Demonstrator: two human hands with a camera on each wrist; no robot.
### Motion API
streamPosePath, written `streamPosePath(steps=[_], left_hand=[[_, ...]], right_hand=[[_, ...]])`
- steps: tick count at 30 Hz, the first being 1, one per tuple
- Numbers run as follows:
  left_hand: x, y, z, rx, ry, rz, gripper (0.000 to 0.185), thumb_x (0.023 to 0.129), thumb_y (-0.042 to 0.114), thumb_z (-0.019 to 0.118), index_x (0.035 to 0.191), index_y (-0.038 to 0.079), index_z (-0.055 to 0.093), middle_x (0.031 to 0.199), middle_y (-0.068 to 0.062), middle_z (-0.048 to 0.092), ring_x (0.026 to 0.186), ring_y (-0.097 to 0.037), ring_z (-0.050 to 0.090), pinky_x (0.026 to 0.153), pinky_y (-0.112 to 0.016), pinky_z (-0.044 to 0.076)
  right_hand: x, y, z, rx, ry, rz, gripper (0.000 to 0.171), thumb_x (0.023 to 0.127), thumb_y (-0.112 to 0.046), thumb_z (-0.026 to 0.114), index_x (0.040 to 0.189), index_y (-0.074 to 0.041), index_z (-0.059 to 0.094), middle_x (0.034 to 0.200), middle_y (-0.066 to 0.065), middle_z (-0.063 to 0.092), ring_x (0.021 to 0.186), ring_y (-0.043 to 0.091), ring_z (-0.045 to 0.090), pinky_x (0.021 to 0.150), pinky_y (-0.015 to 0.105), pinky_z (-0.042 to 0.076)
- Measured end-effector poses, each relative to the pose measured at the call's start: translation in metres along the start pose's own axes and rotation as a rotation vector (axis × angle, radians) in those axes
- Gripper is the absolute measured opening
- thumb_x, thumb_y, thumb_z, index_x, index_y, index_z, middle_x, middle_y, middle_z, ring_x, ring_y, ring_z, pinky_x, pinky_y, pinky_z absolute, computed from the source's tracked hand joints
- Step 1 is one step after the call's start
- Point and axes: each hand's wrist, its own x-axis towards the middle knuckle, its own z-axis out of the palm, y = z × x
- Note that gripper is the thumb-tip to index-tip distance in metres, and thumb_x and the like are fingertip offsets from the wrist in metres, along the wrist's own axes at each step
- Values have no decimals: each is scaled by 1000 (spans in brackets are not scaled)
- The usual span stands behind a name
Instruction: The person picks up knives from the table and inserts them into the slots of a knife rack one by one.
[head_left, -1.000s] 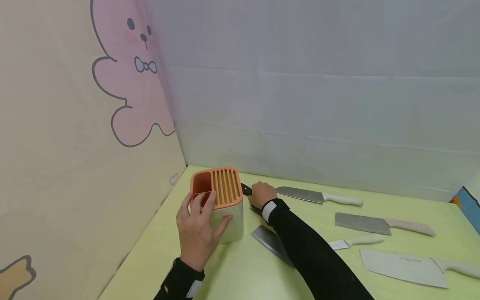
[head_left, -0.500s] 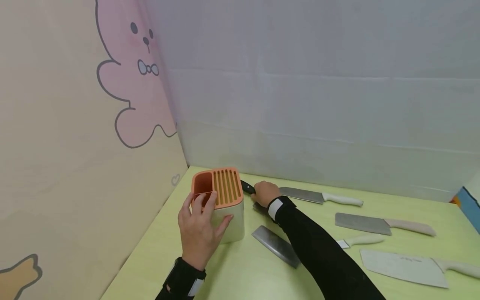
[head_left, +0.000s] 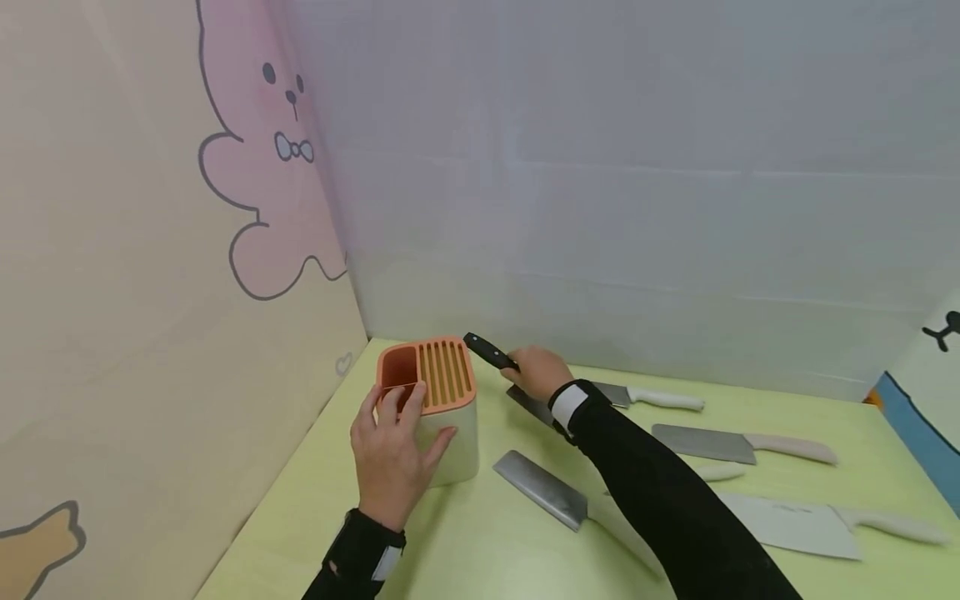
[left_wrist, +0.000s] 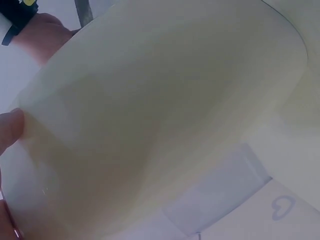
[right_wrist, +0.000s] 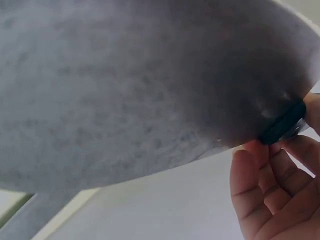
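Orange slotted top, head view: it caps the pale knife holder (head_left: 461,437), which stands upright on the yellow table (head_left: 457,550).
Left hand, head view: the left hand (head_left: 393,458) has bent fingers over the rim of the near compartment and its thumb against the wall, gripping the holder.
Right hand, head view: the right hand (head_left: 540,373) is closed on the black-handled knife (head_left: 489,351), whose butt end points toward the holder's far right corner.
Just changed: the black handle sits higher and tilts up more than half a second ago; I judge the knife is now being raised clear of the table, so it is ready to be moved.
Against the earlier frame: the pale-handled cleaver (head_left: 543,487) shows its handle, then hidden by the sleeve; the left hand's grip looks unchanged.
Holder wall, left wrist view: it fills most of the view, the left thumb (left_wrist: 11,127) touching its edge.
Blade, right wrist view: it spreads broadly across, with curled fingers (right_wrist: 247,180) at the handle end.
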Motion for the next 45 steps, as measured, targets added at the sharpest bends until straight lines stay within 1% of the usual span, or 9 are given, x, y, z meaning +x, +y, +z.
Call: streamPosePath(steps=[7, 11, 17, 20, 26, 30, 36, 42, 45], left_hand=[[6, -6, 13, 20, 16, 2, 76, 63, 47, 87, 126, 11, 61, 115, -18, 57, 121, -45, 43, 91, -62, 40], [9, -9, 19, 25, 24, 6, 77, 63, 47, 87, 126, 11, 61, 113, -19, 57, 121, -44, 43, 90, -62, 41], [13, -12, 29, 18, 25, 1, 78, 64, 46, 87, 128, 10, 59, 111, -19, 56, 120, -45, 43, 87, -61, 43], [15, -12, 34, 23, 16, 5, 80, 66, 47, 85, 130, 8, 57, 112, -20, 55, 119, -46, 43, 91, -60, 43], [18, -13, 40, 37, 8, 14, 83, 67, 48, 84, 132, 4, 55, 113, -21, 55, 117, -46, 45, 98, -58, 39], [19, -12, 41, 28, 16, 14, 84, 66, 46, 85, 131, 3, 55, 112, -21, 55, 117, -47, 45, 99, -57, 39], [22, -12, 43, 16, 10, 16, 83, 67, 45, 85, 131, 2, 55, 112, -22, 54, 118, -46, 44, 103, -55, 34], [23, -12, 44, 7, 27, 19, 82, 65, 44, 87, 129, 2, 57, 110, -22, 55, 116, -47, 45, 102, -56, 34], [23, -12, 45, 8, 28, 24, 82, 66, 44, 86, 129, 2, 56, 108, -22, 55, 115, -46, 45, 102, -56, 34]], right_hand=[[2, 10, -18, 121, 64, -10, 18, 94, -28, 62, 89, -11, 65, 69, -1, 57, 57, 15, 50, 57, 31, 37], [5, 17, -27, 180, 81, -14, 19, 95, -27, 60, 93, -9, 64, 71, 0, 57, 57, 15, 49, 56, 30, 36], [7, 29, -41, 282, 92, -4, 24, 98, -30, 55, 100, -7, 63, 76, 1, 59, 61, 15, 52, 54, 30, 40], [5, 33, -49, 340, 123, 10, 25, 99, -30, 53, 103, -7, 62, 80, 2, 61, 67, 17, 56, 58, 32, 43], [-6, 39, -66, 477, 184, 48, 35, 98, -31, 54, 120, -4, 57, 98, 8, 66, 87, 21, 66, 74, 38, 54], [-13, 45, -73, 584, 208, 61, 39, 99, -33, 52, 125, -4, 53, 105, 11, 64, 91, 23, 66, 75, 35, 56], [-23, 57, -81, 837, 275, 91, 45, 99, -30, 52, 130, 2, 44, 110, 19, 57, 96, 29, 63, 73, 34, 57], [-39, 69, -86, 1065, 313, 205, 46, 98, -22, 54, 130, 9, 40, 111, 21, 54, 94, 24, 63, 75, 33, 56], [-51, 74, -87, 1146, 311, 208, 52, 97, -26, 57, 130, 10, 39, 112, 21, 54, 95, 21, 63, 79, 33, 55]])
